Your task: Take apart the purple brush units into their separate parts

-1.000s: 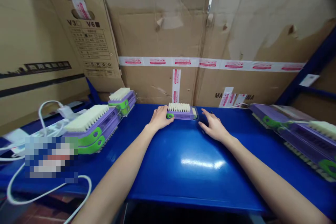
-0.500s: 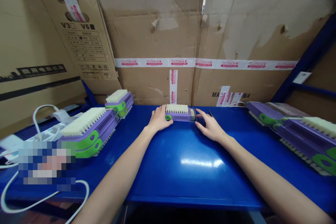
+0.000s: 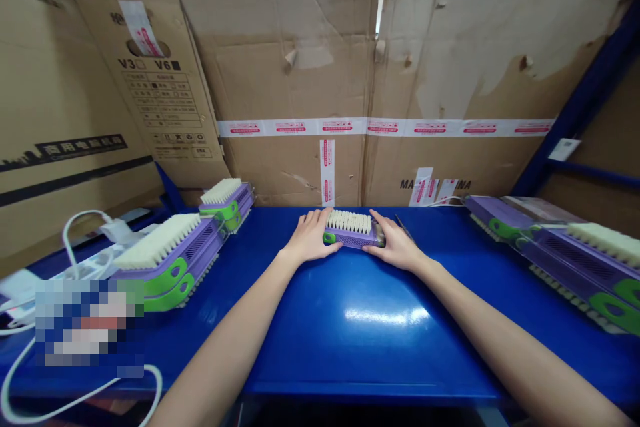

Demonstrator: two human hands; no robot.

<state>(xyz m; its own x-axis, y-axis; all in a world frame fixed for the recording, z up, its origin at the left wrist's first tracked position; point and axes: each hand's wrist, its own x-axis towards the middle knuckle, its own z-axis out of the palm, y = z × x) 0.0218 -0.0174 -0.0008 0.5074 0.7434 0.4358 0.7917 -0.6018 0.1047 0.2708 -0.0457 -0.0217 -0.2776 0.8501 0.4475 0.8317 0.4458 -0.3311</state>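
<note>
Left hand (image 3: 311, 239) and right hand (image 3: 396, 245) both have fingers pinching opposite ends of a boxy purple-and-green brush (image 3: 349, 223), cream bristles up, far-middle of the glossy blue table (image 3: 320, 333).

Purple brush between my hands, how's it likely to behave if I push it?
The brush might slide easily, since the table looks glossy. Its low, blocky shape should resist rolling. Its straight-edged body looks stiff, though the separate bristle tufts may flex.

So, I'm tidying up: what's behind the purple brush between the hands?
A sliver of blue tabletop, then taped cardboard wall. The purple brush hides whatever lies close behind it.
</note>
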